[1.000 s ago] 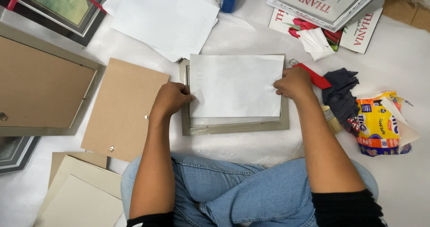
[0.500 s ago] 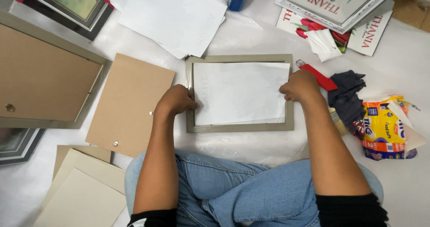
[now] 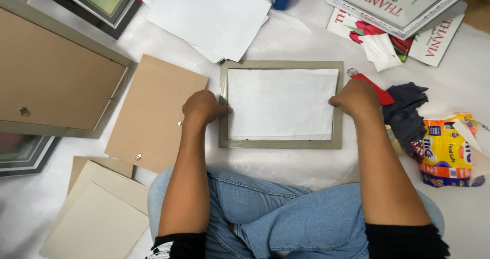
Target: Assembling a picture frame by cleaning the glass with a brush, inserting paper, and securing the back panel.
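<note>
Centre of frame: grey rectangular picture frame (image 3: pixel 280 143) lies flat, white paper sheet (image 3: pixel 282 103) inside. Left hand (image 3: pixel 202 107), right hand (image 3: pixel 356 97), fingers curled, press sheet's side edges. Step: seating sheet. Next likely needs brown backing board (image 3: pixel 155 111), left of frame.

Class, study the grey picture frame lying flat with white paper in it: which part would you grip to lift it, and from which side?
Probably the two short side rails of the grey picture frame, from left and right. It lies flat, and the left hand and right hand already rest there.

Matt grey frame (image 3: pixel 281 142); white paper (image 3: pixel 282 103)
</note>
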